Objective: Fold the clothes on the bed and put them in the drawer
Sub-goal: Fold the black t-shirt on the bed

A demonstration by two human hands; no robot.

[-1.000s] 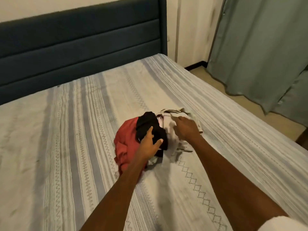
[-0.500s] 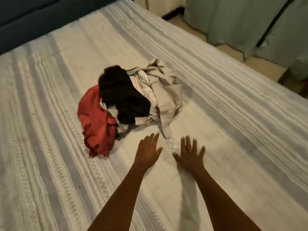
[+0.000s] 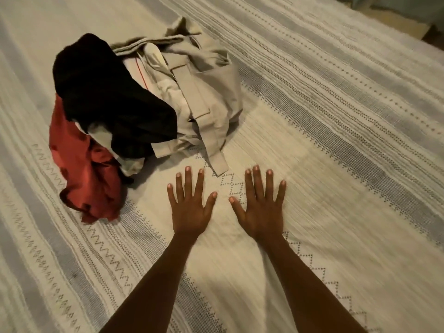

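On woven striped bedspread (image 3: 336, 116) | hands flat, fingers spread, holding nothing | crumpled clothes pile (image 3: 144, 104) beside

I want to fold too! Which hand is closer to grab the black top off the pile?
Probably the left hand. It lies flat on the bedspread, on the side nearer the black top. The right hand sits farther away, closer to the beige clothes.
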